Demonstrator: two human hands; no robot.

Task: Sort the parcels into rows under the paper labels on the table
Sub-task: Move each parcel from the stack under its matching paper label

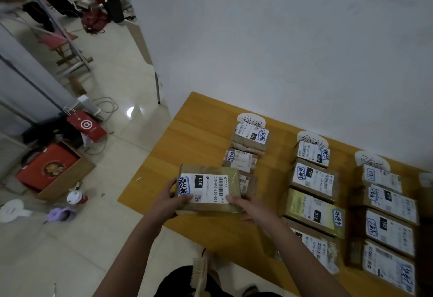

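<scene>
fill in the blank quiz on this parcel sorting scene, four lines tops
1. The black patch on the brown cardboard parcel, gripped by the left hand and right hand, reads ___.
2. The white paper labels sit at the far edge of the yellow wooden table, against the white ___.
3. The held parcel hovers over the row of parcels on the ___.
4. The red paper bag on the floor bears a white ___ symbol.
Missing words: 010; wall; left; @

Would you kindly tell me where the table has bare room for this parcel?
Bare table runs left of the left row, and between it and the middle row. The middle row and right row crowd together.
</scene>
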